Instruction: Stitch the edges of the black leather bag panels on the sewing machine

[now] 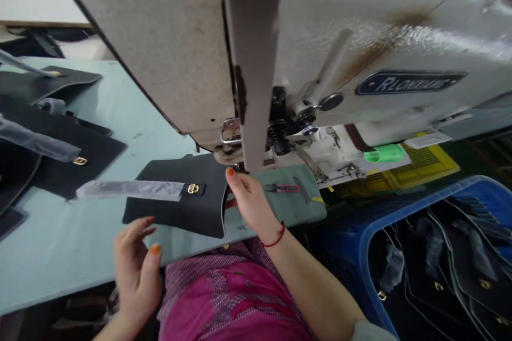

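Black panel [182,212], clasp [193,188] fitted, lies seemingly unfinished at the sewing machine [172,42]; right hand [253,202] pinches its edge, left hand [138,269] empty, fingers open.

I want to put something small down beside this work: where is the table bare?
Bare tabletop shows at the near left, between the left hand and the overlapping black panels, and farther back, between those panels and the sewing machine. It is crowded around the right hand, with the machine, the strapped panel and pink-handled snips close by.
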### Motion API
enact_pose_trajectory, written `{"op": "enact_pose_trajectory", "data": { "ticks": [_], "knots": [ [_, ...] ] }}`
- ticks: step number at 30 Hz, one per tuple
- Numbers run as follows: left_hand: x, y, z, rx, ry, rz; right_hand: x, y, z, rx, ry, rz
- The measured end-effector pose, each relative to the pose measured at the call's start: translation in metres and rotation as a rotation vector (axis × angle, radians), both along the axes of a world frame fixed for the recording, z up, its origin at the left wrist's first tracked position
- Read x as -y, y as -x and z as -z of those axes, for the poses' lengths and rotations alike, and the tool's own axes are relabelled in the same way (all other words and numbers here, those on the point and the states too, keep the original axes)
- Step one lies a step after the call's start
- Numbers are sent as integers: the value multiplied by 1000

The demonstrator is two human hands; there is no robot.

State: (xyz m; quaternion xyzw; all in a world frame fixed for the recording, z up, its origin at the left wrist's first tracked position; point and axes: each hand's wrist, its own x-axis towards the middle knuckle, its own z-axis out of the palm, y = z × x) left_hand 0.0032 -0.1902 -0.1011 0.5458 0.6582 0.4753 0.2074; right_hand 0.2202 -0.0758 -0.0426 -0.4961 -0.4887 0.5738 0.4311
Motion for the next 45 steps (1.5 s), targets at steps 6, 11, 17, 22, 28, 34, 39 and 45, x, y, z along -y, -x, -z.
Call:
{"op": "enact_pose_trajectory", "data": {
  "ticks": [6, 11, 17, 22, 28, 34, 39, 45],
  "knots": [
    [-134, 36, -46, -610, -37, 804, -2, 16, 3, 5, 3, 72],
    [-169, 10, -62, -724, 33, 917, -1, 11, 1, 140, -67, 99],
    [-141, -5, -68, -886, -1, 747, -5, -5, -3, 128, -36, 24],
    [-125, -20, -81, -1016, 61, 661, -10, -15, -6, 86, 9, -38],
    [-122, -30, -91, -1067, 76, 606, -21, -16, -8, 35, 9, -37],
    [-127, -20, -74, -950, -6, 591, -19, -19, -16, 166, -62, -51],
    [-111, -20, -52, -690, -99, 491, 4, -29, -11, 269, -158, -91],
    [-103, -24, -47, -390, -252, 489, 17, -35, 1, 287, -191, -84]
  ]
}}
